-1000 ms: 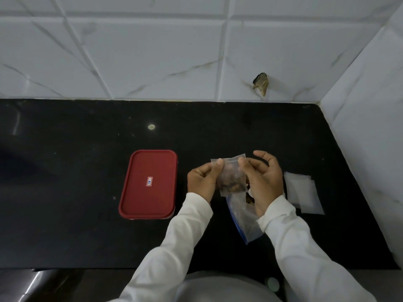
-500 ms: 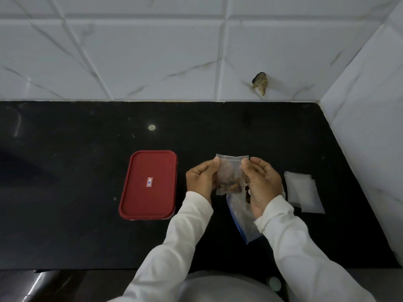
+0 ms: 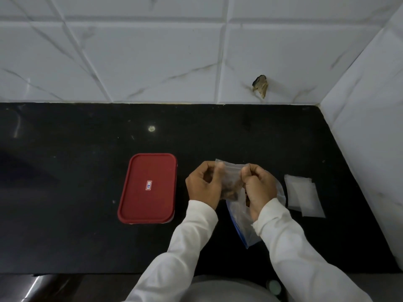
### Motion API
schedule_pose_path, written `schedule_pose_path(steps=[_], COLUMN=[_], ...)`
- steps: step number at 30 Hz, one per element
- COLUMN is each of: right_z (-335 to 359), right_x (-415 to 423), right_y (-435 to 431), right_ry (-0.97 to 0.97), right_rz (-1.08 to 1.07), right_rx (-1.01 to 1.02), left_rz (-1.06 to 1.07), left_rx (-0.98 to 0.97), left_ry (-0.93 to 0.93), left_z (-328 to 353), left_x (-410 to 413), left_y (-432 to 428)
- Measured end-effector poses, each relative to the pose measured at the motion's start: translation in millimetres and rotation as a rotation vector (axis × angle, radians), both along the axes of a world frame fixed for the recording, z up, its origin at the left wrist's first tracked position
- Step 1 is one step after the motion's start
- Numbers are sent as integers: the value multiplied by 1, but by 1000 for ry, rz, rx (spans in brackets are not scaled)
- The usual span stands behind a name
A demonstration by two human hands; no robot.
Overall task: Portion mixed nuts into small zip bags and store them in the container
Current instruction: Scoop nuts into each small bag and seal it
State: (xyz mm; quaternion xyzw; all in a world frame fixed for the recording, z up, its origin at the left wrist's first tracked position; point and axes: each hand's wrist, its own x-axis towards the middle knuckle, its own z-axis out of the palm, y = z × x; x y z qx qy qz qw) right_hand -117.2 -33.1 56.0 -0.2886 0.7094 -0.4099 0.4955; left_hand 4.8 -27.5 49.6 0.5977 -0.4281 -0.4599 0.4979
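Centre of frame, above the black surface [image 3: 65, 214]: left hand [image 3: 202, 186] and right hand [image 3: 258, 188] each pinch the top edge of a small zip bag [image 3: 231, 173] of brown nuts, fingers [image 3: 218, 168] curled tight on it. Step in hand: apparently sealing this portion. The red-lidded container [image 3: 148, 188], left of the hands, is closed. The next move likely calls for pressing the zip shut along its length, then lifting that lid.

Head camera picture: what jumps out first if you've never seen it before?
The red-lidded container stands out against the black counter, left of the middle. Beside it, the left hand and right hand pinch a small zip bag of brown nuts. Farther right lie empty white bags.
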Motion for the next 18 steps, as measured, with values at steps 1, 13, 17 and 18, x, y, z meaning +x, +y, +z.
schedule_pose_path(steps=[1,13,17,18], right_z=[3,9,4,3], right_x=[-1,7,9,9], right_y=[-1,-1,-11,-14], right_ry=[15,139,196,188], right_rz=[24,223,145,132], right_rx=[0,-155,-96,-73], left_rz=[-63,-84,-48,-30], left_rx=[1,26,84,121], left_ry=[3,-176,-12,47], left_z=[-1,8,3,5], left_x=[2,5,0,0], left_y=[-1,-9,-9,-9])
